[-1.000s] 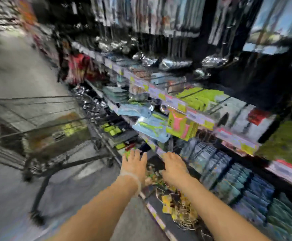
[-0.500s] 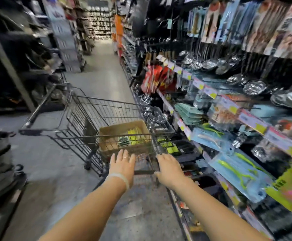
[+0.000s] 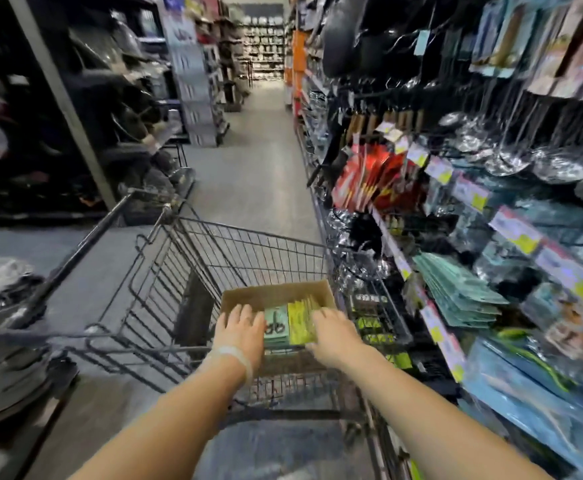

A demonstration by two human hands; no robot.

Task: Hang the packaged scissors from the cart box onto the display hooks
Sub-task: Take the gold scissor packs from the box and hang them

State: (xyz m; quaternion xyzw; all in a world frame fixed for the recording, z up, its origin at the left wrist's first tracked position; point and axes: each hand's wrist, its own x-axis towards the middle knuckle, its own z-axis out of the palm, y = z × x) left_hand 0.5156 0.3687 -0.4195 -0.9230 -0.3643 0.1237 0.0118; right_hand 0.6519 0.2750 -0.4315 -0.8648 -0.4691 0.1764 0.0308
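Scissors packs (image 3: 288,326) are standing upright in the box (image 3: 269,295) at the cart's (image 3: 165,289) near right corner. Left hand (image 3: 241,332), at 9 o'clock of the stack, is reaching in with fingers straight, holding nothing. Right hand (image 3: 331,336), at 3 o'clock, is touching the yellow-green packs; curl unclear. Advice: pinching a few packs by the top edge, keeping hang holes aligned for the hooks.

Grey floor (image 3: 259,174) aisle runs between stocked dark shelves (image 3: 512,230).
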